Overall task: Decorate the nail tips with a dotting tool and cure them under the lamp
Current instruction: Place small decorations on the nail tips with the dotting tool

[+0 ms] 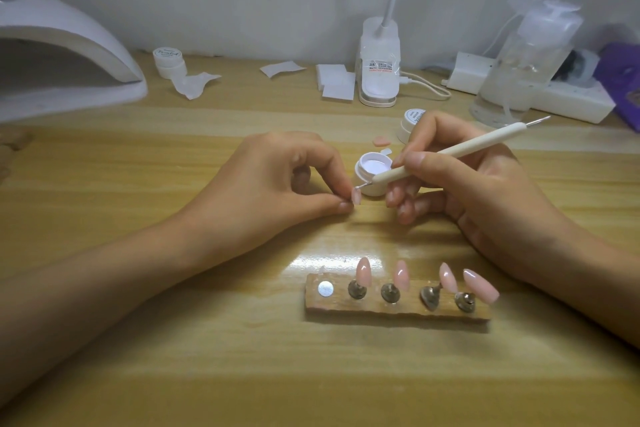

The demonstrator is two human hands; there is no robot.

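My left hand pinches a small pale pink nail tip between thumb and forefinger, just above the table. In my right hand a white dotting tool is held like a pen, its metal point touching the top of that nail tip. Right behind the point stands an open white gel pot. Near the table's front a wooden holder carries several pink nail tips on metal stands; its leftmost magnet spot is bare. The white curing lamp sits at the far left.
A closed white pot and crumpled wipes lie at the back left. Paper pads, a desk lamp base, a power strip and a clear pump bottle line the back. Another pot and a loose nail tip lie behind my right hand.
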